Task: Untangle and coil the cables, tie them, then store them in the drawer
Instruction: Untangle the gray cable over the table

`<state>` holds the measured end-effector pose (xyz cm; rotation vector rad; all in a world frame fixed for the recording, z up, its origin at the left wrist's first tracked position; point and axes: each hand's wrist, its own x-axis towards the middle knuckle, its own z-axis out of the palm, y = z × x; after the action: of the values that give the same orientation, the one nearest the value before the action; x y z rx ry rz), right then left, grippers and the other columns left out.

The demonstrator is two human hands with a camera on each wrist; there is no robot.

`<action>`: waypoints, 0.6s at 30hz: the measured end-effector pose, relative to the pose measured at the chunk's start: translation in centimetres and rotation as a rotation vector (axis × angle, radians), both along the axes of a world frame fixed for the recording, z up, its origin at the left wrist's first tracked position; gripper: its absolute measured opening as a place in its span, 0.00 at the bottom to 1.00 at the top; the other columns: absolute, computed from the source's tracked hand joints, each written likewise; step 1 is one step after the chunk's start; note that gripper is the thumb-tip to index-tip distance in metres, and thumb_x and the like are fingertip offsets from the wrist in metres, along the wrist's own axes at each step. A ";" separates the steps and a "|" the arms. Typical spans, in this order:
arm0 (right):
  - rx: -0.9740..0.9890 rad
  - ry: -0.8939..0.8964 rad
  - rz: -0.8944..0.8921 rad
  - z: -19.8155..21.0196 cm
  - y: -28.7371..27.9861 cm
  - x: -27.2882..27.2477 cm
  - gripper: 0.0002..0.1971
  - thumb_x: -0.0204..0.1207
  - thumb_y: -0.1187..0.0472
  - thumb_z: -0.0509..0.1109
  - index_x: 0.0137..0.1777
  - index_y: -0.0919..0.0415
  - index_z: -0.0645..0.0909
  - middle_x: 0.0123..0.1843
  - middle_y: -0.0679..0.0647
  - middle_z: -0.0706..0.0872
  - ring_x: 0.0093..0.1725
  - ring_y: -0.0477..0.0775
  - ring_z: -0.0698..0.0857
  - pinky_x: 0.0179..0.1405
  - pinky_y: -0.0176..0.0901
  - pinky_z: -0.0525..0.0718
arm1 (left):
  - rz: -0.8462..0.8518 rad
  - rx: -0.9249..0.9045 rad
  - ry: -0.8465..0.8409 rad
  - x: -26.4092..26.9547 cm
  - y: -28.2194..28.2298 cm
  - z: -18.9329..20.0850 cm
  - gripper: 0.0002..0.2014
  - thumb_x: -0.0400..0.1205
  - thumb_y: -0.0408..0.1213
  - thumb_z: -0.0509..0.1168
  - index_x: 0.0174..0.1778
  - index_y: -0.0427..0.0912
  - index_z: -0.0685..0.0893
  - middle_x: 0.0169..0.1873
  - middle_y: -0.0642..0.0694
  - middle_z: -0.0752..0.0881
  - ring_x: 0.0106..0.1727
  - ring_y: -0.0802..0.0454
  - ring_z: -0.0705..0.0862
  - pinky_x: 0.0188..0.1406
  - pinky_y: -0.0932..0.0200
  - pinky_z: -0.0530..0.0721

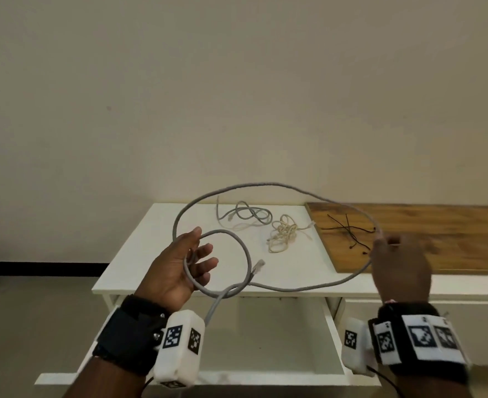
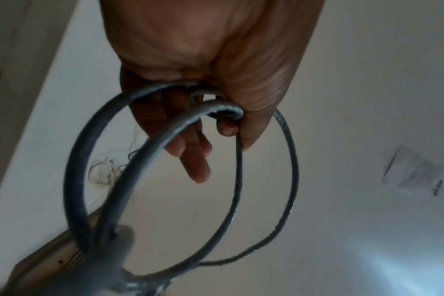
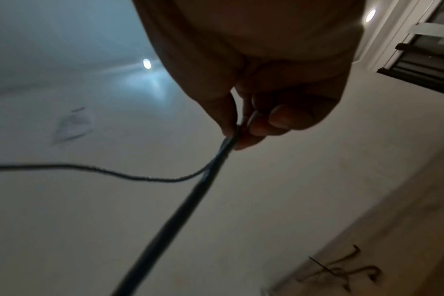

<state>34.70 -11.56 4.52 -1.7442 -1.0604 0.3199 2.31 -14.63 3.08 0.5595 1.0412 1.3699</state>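
Between the right hand's pinching fingertips: grey cable, arching leftward to the left hand, whose loosely curled fingers hold two loops, plug dangling just beside. Beyond both hands, on the white cabinet: a second grey cable and a cream cable, both tangled; black ties on the wooden board. Below the wrists: drawer, pulled out, nothing visible inside.

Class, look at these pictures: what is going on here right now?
A person is coiling a grey cable above a white cabinet. The left hand holds the loops; the right hand pinches the cable farther along. Another grey cable and a cream cable lie tangled on the cabinet, black ties on the wooden board. The drawer is open.
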 end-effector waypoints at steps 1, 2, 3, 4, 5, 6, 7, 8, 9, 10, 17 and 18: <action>-0.112 -0.040 0.016 -0.7 0.2 -0.1 0.11 0.83 0.55 0.66 0.56 0.64 0.76 0.48 0.62 0.85 0.43 0.62 0.80 0.36 0.43 0.71 | -0.001 -0.008 -0.013 0.2 0.0 0.0 0.11 0.72 0.50 0.73 0.35 0.51 0.78 0.35 0.50 0.87 0.25 0.53 0.86 0.21 0.63 0.79; -0.201 -0.072 0.025 -1.2 0.2 -0.4 0.15 0.81 0.55 0.69 0.59 0.64 0.74 0.50 0.63 0.84 0.46 0.65 0.82 0.42 0.46 0.73 | -0.002 -0.014 -0.021 0.4 0.1 -0.1 0.12 0.71 0.50 0.74 0.35 0.51 0.78 0.35 0.50 0.87 0.24 0.54 0.84 0.21 0.64 0.78; -0.216 -0.114 0.017 -1.5 0.2 -0.7 0.19 0.79 0.54 0.72 0.60 0.66 0.72 0.51 0.64 0.83 0.49 0.67 0.83 0.44 0.48 0.74 | -0.001 -0.014 -0.028 0.5 0.1 -0.1 0.12 0.71 0.50 0.74 0.34 0.51 0.78 0.35 0.50 0.86 0.23 0.54 0.83 0.21 0.64 0.78; -0.180 -0.148 0.014 -1.3 0.0 -1.2 0.20 0.78 0.54 0.73 0.60 0.66 0.72 0.50 0.63 0.82 0.50 0.68 0.83 0.45 0.49 0.75 | 0.001 -0.007 -0.030 0.5 0.1 -0.2 0.12 0.71 0.51 0.74 0.34 0.51 0.77 0.34 0.50 0.86 0.22 0.55 0.82 0.21 0.65 0.76; -0.115 -0.176 0.038 -1.0 -0.1 -1.8 0.17 0.79 0.53 0.73 0.56 0.65 0.75 0.47 0.60 0.83 0.47 0.65 0.84 0.43 0.48 0.76 | 0.006 0.002 -0.032 0.5 0.1 -0.2 0.13 0.71 0.51 0.74 0.34 0.51 0.77 0.34 0.50 0.85 0.22 0.55 0.80 0.20 0.65 0.75; -0.068 -0.181 0.116 -0.6 -0.2 -2.6 0.14 0.81 0.51 0.70 0.50 0.64 0.78 0.42 0.59 0.85 0.42 0.61 0.84 0.39 0.46 0.78 | 0.012 0.011 -0.036 0.4 0.2 -0.2 0.13 0.71 0.51 0.74 0.33 0.51 0.76 0.34 0.50 0.84 0.21 0.56 0.78 0.20 0.64 0.74; -0.046 -0.170 0.238 -0.5 -0.3 -3.5 0.16 0.83 0.49 0.66 0.44 0.63 0.81 0.38 0.59 0.86 0.37 0.59 0.84 0.37 0.45 0.79 | 0.016 0.021 -0.043 0.3 0.2 -0.2 0.13 0.71 0.51 0.74 0.33 0.51 0.76 0.34 0.50 0.84 0.21 0.56 0.77 0.19 0.64 0.74; -0.052 -0.135 0.372 -0.4 -0.5 -4.8 0.19 0.84 0.48 0.64 0.39 0.62 0.83 0.34 0.57 0.88 0.34 0.57 0.85 0.36 0.46 0.81 | 0.019 0.030 -0.050 0.2 0.2 -0.2 0.14 0.72 0.51 0.74 0.33 0.51 0.76 0.34 0.50 0.83 0.21 0.56 0.76 0.19 0.64 0.74; -0.086 -0.082 0.497 -0.4 -0.8 -6.3 0.21 0.84 0.47 0.64 0.36 0.60 0.85 0.32 0.54 0.88 0.31 0.53 0.85 0.34 0.45 0.82 | 0.017 0.040 -0.057 0.0 0.2 -0.2 0.14 0.72 0.51 0.73 0.32 0.51 0.75 0.34 0.50 0.82 0.21 0.56 0.75 0.19 0.63 0.74; -0.152 -0.010 0.616 -0.5 -1.4 -7.9 0.21 0.85 0.48 0.64 0.36 0.60 0.87 0.31 0.53 0.89 0.29 0.50 0.83 0.32 0.42 0.80 | 0.013 0.051 -0.063 -0.1 0.2 -0.2 0.14 0.73 0.51 0.73 0.32 0.51 0.75 0.33 0.51 0.81 0.21 0.57 0.75 0.19 0.63 0.74; -0.512 0.496 1.171 -3.2 -3.9 -15.1 0.25 0.87 0.47 0.59 0.48 0.65 0.89 0.37 0.57 0.89 0.31 0.51 0.82 0.26 0.35 0.76 | -0.103 0.160 -0.099 0.6 -0.4 0.5 0.15 0.78 0.50 0.67 0.32 0.49 0.71 0.30 0.52 0.74 0.18 0.58 0.69 0.18 0.63 0.70; -0.524 0.539 1.194 -3.3 -4.2 -15.4 0.26 0.87 0.43 0.58 0.46 0.63 0.90 0.36 0.56 0.89 0.30 0.50 0.82 0.26 0.35 0.76 | -0.125 0.179 -0.099 0.9 -0.5 0.5 0.16 0.79 0.50 0.67 0.32 0.49 0.71 0.30 0.52 0.74 0.18 0.57 0.69 0.18 0.64 0.69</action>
<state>19.25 -15.77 1.23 -1.0891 -1.5632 1.8177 3.19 -15.14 3.61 0.6710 0.7956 1.3739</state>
